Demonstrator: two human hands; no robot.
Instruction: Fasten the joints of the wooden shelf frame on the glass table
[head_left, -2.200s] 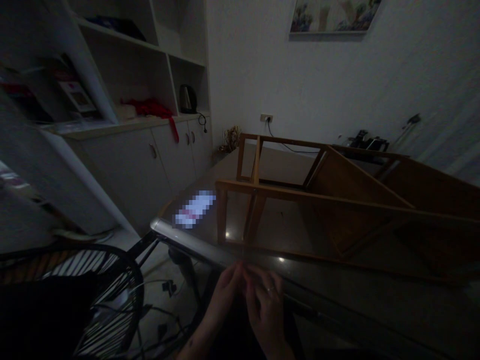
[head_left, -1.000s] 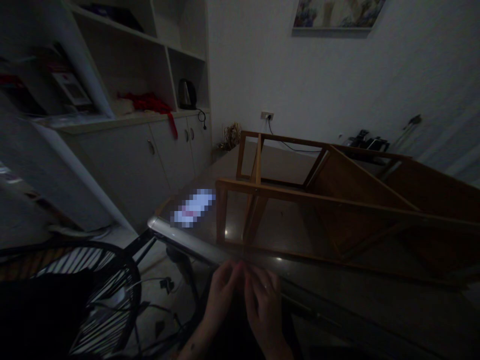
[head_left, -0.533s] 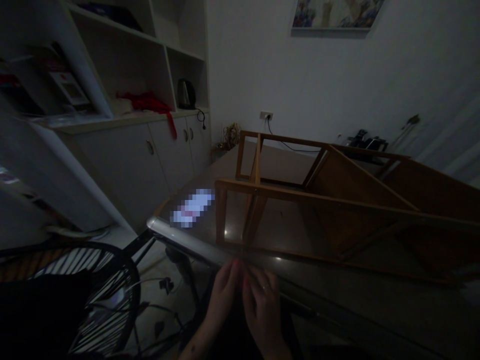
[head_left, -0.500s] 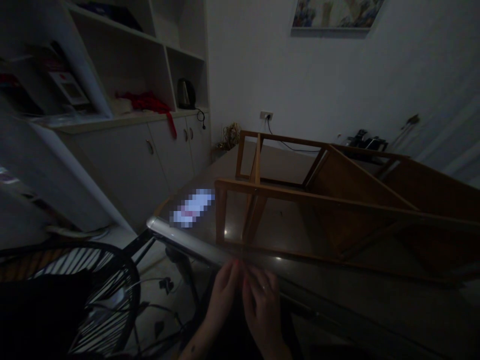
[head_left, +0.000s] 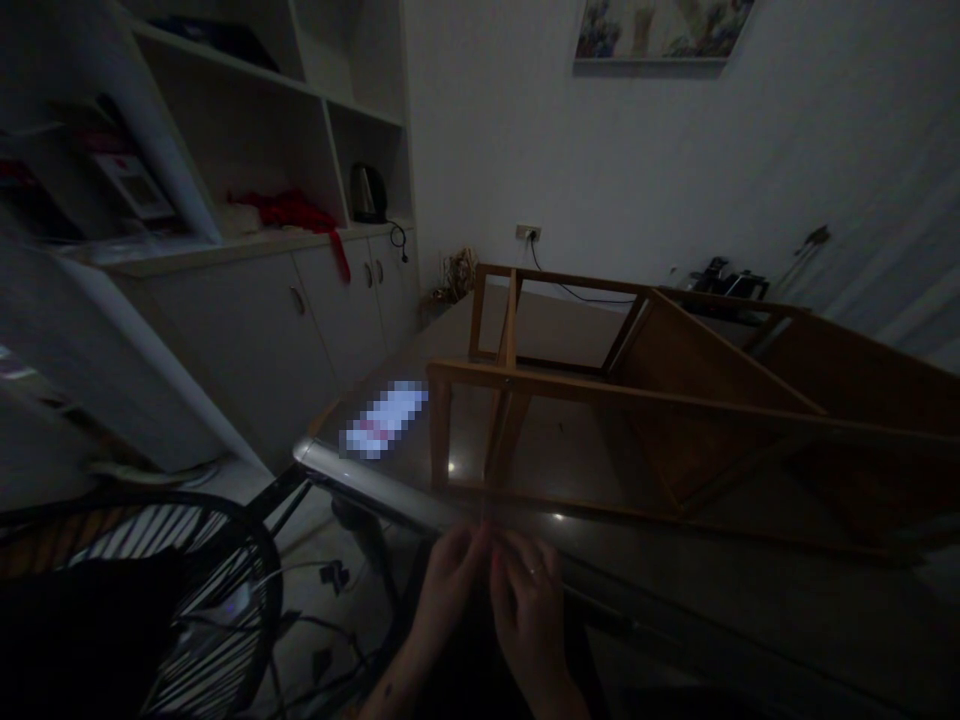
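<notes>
My left hand [head_left: 452, 568] and my right hand [head_left: 531, 592] meet at the fingertips, just over the near edge of the table [head_left: 405, 490]. Both are closed in a pinch. Anything between the fingertips is too small and dark to make out. A ring shows on the right hand. Beyond the hands, a brown wooden frame with slanted panels [head_left: 570, 378] lies on its side across the tabletop. To the left of that frame, a lit, blurred-out screen [head_left: 384, 418] lies flat near the table corner.
A round black chair [head_left: 255, 530] stands at the lower left, with cables [head_left: 334, 575] on the floor beside it. White cabinets [head_left: 247, 330] line the left wall, holding a kettle [head_left: 367, 192] and red cloth [head_left: 292, 210]. A plugged-in cord [head_left: 534, 250] runs behind the frame.
The view has shifted slightly. My hands stay together at the table edge, with the fingertips drawn a little closer to each other. The wooden frame has not moved.
</notes>
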